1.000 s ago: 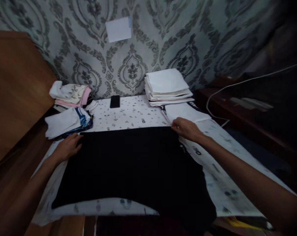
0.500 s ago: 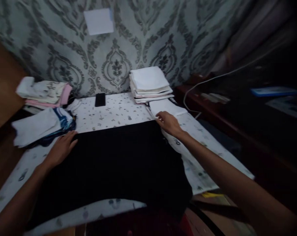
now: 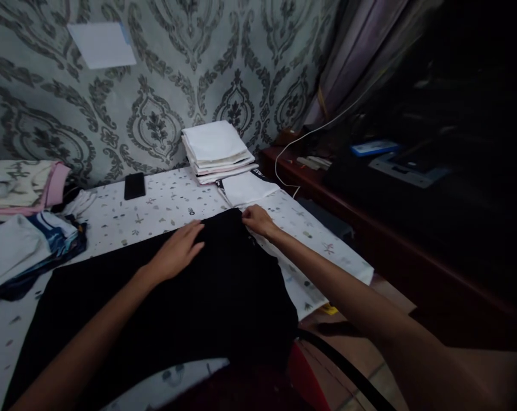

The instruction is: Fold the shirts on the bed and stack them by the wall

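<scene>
A black garment (image 3: 190,308) lies spread over the patterned white tabletop cover (image 3: 168,214). Flat on its upper part rests my left hand (image 3: 177,250), fingers stretched out. My right hand (image 3: 258,221) pinches the garment's far right corner. Just beyond that corner is a folded white piece of clothing with a dark lettered band (image 3: 247,188). Behind it stands a stack of folded white cloths (image 3: 218,145). The near edge of the black garment curves, with the cover showing below it.
Folded clothes (image 3: 23,182) and a white-and-blue garment (image 3: 27,240) lie at the left. A black phone (image 3: 134,186) sits near the patterned wall. On the right, a white cable (image 3: 310,132) runs past dark red furniture (image 3: 301,182) and a blue item (image 3: 374,148).
My left hand has moved from the garment's far left corner rightward onto its upper middle. My right hand's fingers have closed at the right corner. The view has turned right.
</scene>
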### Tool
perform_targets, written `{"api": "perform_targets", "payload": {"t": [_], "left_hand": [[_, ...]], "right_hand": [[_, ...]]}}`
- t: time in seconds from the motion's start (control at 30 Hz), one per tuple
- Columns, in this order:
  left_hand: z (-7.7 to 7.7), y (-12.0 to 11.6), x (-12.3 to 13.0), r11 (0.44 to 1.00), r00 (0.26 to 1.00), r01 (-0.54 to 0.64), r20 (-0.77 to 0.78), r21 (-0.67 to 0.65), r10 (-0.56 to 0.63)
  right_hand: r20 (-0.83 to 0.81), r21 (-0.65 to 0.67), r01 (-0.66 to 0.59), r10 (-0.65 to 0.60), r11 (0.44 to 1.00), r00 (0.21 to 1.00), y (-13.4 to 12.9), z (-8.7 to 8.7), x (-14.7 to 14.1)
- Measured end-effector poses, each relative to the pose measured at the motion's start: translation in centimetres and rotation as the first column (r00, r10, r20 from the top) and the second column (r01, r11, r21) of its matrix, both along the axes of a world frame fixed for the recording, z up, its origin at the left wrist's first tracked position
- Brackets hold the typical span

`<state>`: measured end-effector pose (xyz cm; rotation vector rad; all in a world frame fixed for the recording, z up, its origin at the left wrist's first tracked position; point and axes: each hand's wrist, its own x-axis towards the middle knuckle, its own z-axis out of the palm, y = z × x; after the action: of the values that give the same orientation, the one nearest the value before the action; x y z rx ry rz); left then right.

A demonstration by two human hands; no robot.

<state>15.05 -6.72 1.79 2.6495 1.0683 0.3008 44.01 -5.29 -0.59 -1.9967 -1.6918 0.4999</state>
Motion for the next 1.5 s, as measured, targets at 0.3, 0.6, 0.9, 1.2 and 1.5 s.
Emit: {"api": "perform_targets", "payload": {"t": [0.3,0.6,0.9,1.2,1.5], "left_hand": [[-3.1,0.3,5.5,0.989,0.99,0.137,-0.032,0.063,-0.135],[-2.8,0.2,5.4,0.982,0.979,0.169,-0.128,0.087,-0.158],[-2.4,-5.5,1.6,0.987,0.986,0.149,-0.09,0.056,-0.144],[-1.0,-15.2,-10.9,0.999,0.978,0.023,-0.209,0.027,-0.017],[-0.8,-20.0,-21.9,0.977,0.966,-0.177,-0.169,0.118,0.195]], "right_hand": [[-0.347,0.224,0.014,0.066,0.974,0.935,-0.2,-0.3,-1.1],[-0.052,0.277,-0.028,0.044,0.961,0.998,-1.0,-0.1,-0.1],[0.167,0.257,-0.665,0.646,0.701,0.745,-13.1,0.1,-2.6],[0.303,0.238,-0.533,0.459,0.812,0.835,-19.1,-1.9,2.8],[0.396,0.181,-0.679,0.579,0.712,0.713,-24.1,-0.4,2.2]]}}
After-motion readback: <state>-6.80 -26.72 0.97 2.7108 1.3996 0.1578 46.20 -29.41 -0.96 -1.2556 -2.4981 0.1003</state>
